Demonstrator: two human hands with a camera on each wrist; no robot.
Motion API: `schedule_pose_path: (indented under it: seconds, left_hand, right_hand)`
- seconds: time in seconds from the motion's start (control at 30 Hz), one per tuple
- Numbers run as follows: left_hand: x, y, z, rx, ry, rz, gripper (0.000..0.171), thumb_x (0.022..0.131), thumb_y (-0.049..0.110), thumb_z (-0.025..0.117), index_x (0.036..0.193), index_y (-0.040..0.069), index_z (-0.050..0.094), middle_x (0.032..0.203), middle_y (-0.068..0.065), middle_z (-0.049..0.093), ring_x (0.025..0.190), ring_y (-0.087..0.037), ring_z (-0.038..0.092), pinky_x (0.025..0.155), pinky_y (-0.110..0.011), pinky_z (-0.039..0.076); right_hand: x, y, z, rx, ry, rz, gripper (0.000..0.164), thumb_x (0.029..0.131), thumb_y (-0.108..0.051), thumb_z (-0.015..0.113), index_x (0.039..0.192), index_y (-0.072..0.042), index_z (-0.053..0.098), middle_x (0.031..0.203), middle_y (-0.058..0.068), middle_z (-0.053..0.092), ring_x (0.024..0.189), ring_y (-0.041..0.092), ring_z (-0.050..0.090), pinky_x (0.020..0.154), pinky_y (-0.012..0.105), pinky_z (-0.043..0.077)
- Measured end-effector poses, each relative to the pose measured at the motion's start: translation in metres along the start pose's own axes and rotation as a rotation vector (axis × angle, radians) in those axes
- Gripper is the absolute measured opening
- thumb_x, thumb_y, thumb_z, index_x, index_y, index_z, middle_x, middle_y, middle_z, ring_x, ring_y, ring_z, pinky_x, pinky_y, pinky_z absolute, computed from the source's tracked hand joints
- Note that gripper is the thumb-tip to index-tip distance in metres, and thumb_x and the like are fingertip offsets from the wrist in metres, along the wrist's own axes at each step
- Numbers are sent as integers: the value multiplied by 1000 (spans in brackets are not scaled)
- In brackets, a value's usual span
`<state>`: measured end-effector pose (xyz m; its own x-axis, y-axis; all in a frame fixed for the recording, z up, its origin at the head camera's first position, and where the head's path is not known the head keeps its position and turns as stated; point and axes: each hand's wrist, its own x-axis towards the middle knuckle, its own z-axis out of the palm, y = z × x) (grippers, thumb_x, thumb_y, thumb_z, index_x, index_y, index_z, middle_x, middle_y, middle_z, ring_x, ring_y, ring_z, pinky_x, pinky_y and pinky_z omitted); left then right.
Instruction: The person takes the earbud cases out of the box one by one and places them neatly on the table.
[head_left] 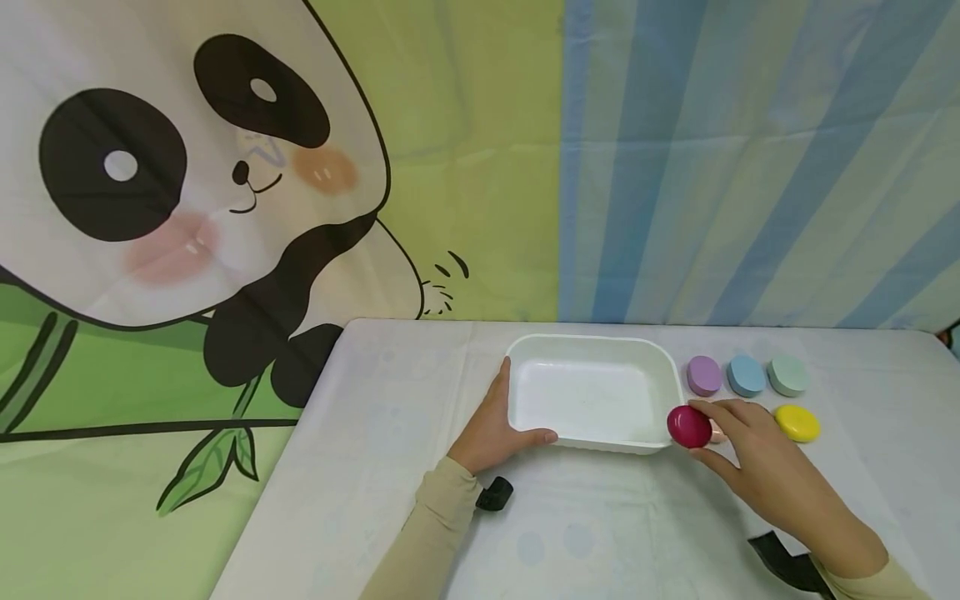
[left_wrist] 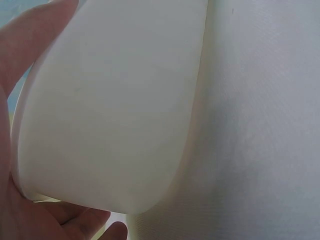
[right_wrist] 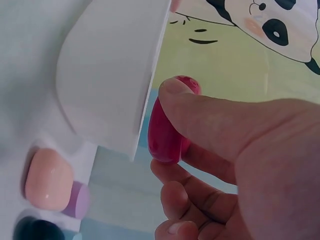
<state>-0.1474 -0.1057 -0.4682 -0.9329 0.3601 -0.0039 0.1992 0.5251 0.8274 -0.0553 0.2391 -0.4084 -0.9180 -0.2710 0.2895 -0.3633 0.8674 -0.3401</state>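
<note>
My left hand (head_left: 491, 429) holds the near-left corner of a white plastic tray (head_left: 592, 400), its thumb along the front wall and its fingers at the left side. In the left wrist view the tray's wall (left_wrist: 110, 110) fills the space between thumb and fingers. My right hand (head_left: 765, 462) pinches a glossy dark-red rounded piece (head_left: 688, 427) between thumb and fingertips. That piece is right by the tray's near-right corner, overlapping its rim in the head view. In the right wrist view, the tray's outer wall (right_wrist: 110, 75) stands beside the red piece (right_wrist: 165, 130).
Behind my right hand are purple (head_left: 704, 376), blue (head_left: 746, 375) and mint (head_left: 787, 375) pieces in a row. A yellow piece (head_left: 797, 423) lies nearer. My hand mostly hides a peach piece (right_wrist: 49, 179); a dark teal piece (right_wrist: 37, 229) sits beside it. A panda-print cloth (head_left: 465, 167) hangs behind.
</note>
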Motion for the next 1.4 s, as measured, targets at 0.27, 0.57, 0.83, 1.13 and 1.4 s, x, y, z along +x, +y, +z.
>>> schedule_pose_path:
  seconds: [0.27, 0.57, 0.83, 1.13, 1.4]
  left_hand:
    - [0, 1, 0, -1, 0, 4, 135, 72, 55, 87, 162, 22, -8, 168, 3, 7, 150, -17, 19, 119, -44, 26]
    - [0, 1, 0, 4, 0, -5, 136, 71, 55, 87, 162, 14, -5, 168, 2, 8, 150, -18, 19, 119, -44, 26]
    - [0, 1, 0, 6, -4, -21, 135, 71, 56, 87, 162, 20, -6, 168, 2, 8, 150, -18, 20, 118, -44, 27]
    - [0, 0, 0, 1, -5, -2, 135, 71, 56, 87, 162, 21, -7, 168, 2, 9, 149, -18, 22, 118, -43, 27]
    - [-1, 1, 0, 4, -4, -13, 135, 71, 57, 86, 162, 19, -6, 168, 2, 8, 150, -18, 21, 118, -44, 27]
  right_hand:
    - [-16, 12, -1, -58, -50, 56, 66, 69, -19, 93, 124, 4, 64, 107, 14, 62, 94, 30, 54, 75, 50, 57]
    - [-25, 23, 6, -57, -263, 252, 69, 75, -24, 89, 131, 5, 60, 119, 27, 59, 104, 43, 53, 81, 61, 54]
    - [-32, 31, 18, -79, -272, 233, 68, 76, -27, 88, 130, 4, 61, 118, 28, 60, 103, 43, 55, 84, 63, 51]
    - [-34, 34, 27, -85, -285, 243, 65, 77, -29, 87, 126, 6, 62, 114, 25, 61, 102, 42, 56, 85, 62, 51]
    - [-37, 36, 33, -85, -282, 207, 63, 75, -23, 89, 123, 8, 63, 110, 18, 62, 99, 36, 56, 85, 59, 53]
